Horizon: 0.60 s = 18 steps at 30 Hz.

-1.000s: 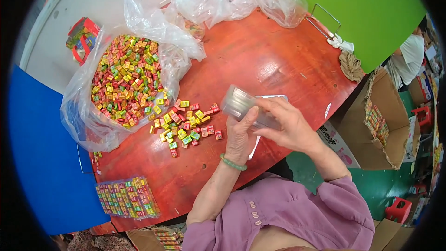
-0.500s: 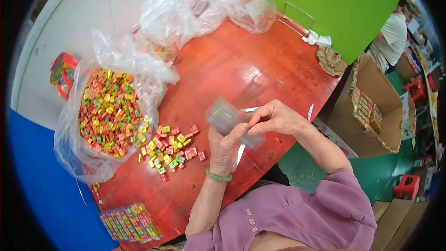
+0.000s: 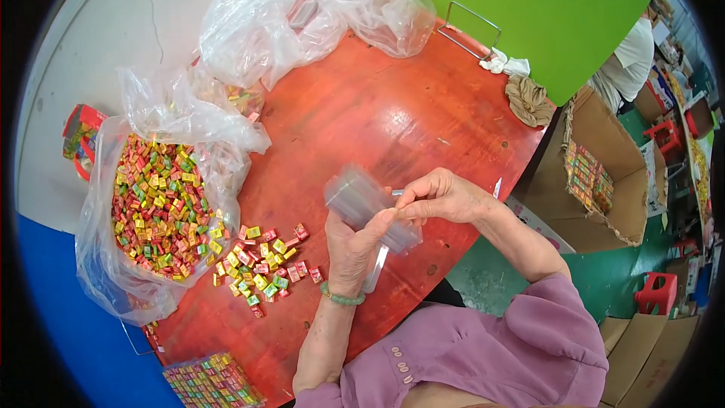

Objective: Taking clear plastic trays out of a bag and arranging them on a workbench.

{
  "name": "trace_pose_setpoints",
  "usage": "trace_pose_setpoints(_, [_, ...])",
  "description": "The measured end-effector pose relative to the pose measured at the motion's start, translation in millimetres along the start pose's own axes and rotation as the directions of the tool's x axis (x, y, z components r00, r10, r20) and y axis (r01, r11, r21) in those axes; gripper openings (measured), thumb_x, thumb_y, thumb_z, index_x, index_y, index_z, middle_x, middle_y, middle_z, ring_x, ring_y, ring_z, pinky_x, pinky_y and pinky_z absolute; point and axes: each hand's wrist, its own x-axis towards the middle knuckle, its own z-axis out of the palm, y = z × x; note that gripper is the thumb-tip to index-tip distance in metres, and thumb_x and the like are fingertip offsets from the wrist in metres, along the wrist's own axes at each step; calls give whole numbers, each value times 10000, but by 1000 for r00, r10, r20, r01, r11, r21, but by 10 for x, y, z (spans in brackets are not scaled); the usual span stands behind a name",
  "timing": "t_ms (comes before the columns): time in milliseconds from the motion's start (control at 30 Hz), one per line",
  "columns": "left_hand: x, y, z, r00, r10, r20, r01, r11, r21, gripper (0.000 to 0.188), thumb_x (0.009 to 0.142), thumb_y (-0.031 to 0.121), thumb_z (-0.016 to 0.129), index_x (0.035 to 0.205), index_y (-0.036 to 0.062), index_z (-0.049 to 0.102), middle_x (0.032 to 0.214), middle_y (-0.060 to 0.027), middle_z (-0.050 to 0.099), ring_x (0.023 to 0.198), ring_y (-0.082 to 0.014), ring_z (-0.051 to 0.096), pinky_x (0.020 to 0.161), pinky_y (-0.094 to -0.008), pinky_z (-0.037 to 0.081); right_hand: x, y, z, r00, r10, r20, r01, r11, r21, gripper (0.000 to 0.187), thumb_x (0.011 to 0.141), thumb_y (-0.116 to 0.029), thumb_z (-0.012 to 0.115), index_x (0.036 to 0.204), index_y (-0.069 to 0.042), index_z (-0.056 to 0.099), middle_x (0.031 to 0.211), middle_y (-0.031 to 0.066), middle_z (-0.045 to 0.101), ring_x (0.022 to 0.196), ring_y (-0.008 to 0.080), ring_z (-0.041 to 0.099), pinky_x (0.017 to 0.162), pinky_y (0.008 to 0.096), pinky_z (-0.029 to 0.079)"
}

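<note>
While the clear plastic (image 3: 361,196) is held above the red table (image 3: 325,121), its lower left part is enclosed by the left hand's (image 3: 349,251) grip, which is curled around it with the thumb laid across the front and the fingers mostly hidden. The thumb and forefinger of the right hand (image 3: 445,196) are pinched together at the left thumb's tip; whether a plastic edge is caught there cannot be told. Beneath, a flat pale object (image 3: 375,268) is partly covered. Leftward, room is bounded by the loose small boxes (image 3: 264,264), beyond which an open bag (image 3: 97,257) is filled with more. The table's near edge is crossed by both forearms. Beyond the hands, a broad stretch of red surface is left exposed as far as a second bag (image 3: 253,19) and a crumpled brown cloth (image 3: 529,100).
</note>
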Motion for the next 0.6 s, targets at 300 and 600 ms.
trace_pose_setpoints(300, [89, -29, 31, 996, 83, -45, -77, 990, 117, 417, 801, 5, 695, 1172, 29, 506, 1099, -81, 614, 974, -157, 606, 871, -321, 489, 10, -260, 154, 948, -315, 51, 253, 646, -720, 99, 863, -57, 539, 928, 16, 524, 806, 128, 544, 713, 266, 568, 644, 368, 460])
trace_pose_setpoints(600, [111, 87, -121, 994, 35, -104, -43, 996, -79, 354, 812, -7, 640, 1145, -5, 519, 1092, -129, 612, 985, -235, 635, 871, -373, 504, 625, -427, -811, 843, -537, -33, 191, 356, -915, 115, 938, -104, 491, 901, 4, 485, 889, 134, 524, 841, 257, 544, 768, 336, 448])
